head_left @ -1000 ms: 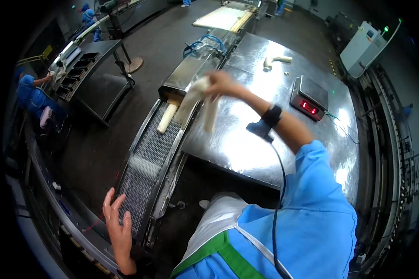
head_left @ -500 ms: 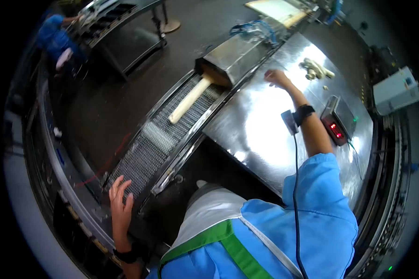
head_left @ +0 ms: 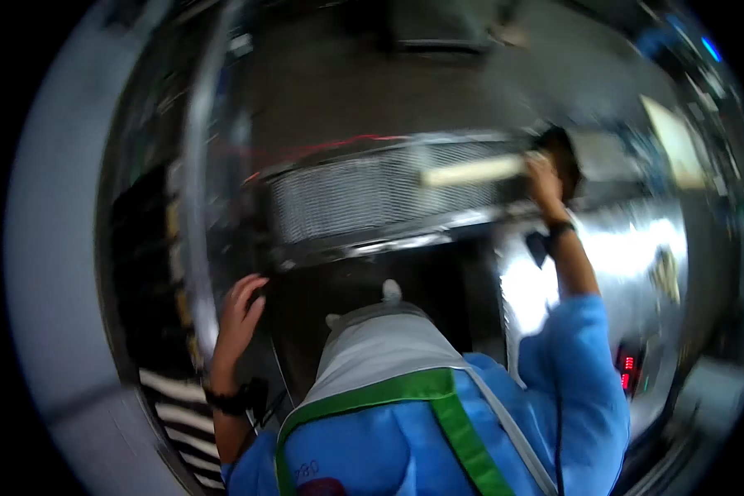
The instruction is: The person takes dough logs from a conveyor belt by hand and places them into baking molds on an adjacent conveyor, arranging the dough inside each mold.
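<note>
A long pale roll, apparently dough (head_left: 471,171), lies lengthwise on the mesh conveyor belt (head_left: 339,198). My right hand (head_left: 544,183) is over the roll's right end, beside the dark mouth of the conveyor housing (head_left: 566,161). Motion smears its fingers, so whether they grip the roll or only touch it is unclear. My left hand (head_left: 238,318) is held low, near the belt's left end, fingers slightly bent and thumb apart, with nothing in it.
Right of the conveyor stands a shiny metal table (head_left: 591,248) with pale dough pieces (head_left: 664,273) and a scale with red digits (head_left: 627,372). Dark trays with pale strips (head_left: 178,413) sit at lower left. A metal rail (head_left: 197,165) runs along the left.
My view has turned toward the left. My right hand has gone from above the metal table to the roll's end on the belt. My left hand still holds nothing.
</note>
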